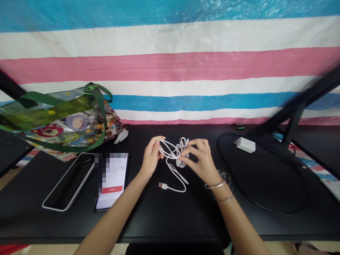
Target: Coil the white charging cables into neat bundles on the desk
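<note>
The left hand (151, 156) pinches a loop of white cable (174, 154), the right hand (199, 159) grips its coil, just above the black counter (186, 216). A phone (113, 180) lies left, a charger (245, 144) right, striped tarp (170, 67) beyond.

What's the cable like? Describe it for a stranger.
Start at the middle of the black table. There the left hand and right hand hold a coiled white cable, one plug trailing down. Unlike the white charger block nearby, it is thin cord.
</note>
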Tool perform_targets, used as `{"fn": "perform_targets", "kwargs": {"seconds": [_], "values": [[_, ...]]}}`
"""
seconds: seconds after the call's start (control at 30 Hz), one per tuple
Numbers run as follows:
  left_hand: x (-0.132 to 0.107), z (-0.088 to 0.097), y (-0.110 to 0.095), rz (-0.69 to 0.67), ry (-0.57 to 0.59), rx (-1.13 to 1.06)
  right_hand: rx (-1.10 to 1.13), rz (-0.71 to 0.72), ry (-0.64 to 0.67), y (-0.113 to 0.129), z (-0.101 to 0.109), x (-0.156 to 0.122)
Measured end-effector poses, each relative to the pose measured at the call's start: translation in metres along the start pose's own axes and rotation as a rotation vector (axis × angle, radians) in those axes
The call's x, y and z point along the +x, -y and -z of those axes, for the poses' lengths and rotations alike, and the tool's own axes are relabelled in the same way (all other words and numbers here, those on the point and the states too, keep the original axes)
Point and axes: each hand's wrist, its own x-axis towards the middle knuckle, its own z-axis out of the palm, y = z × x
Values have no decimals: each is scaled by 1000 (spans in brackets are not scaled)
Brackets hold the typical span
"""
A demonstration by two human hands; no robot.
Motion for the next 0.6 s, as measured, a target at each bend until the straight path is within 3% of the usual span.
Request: {"fn": "perform_targets", "kwargs": {"seconds": [0.17,0.6], "values": [[0,-1,1,-66,2,40,68,2,9,-1,0,0],[-5,-5,7,-42,59,49,339,-142,-13,4,-1,1]]}}
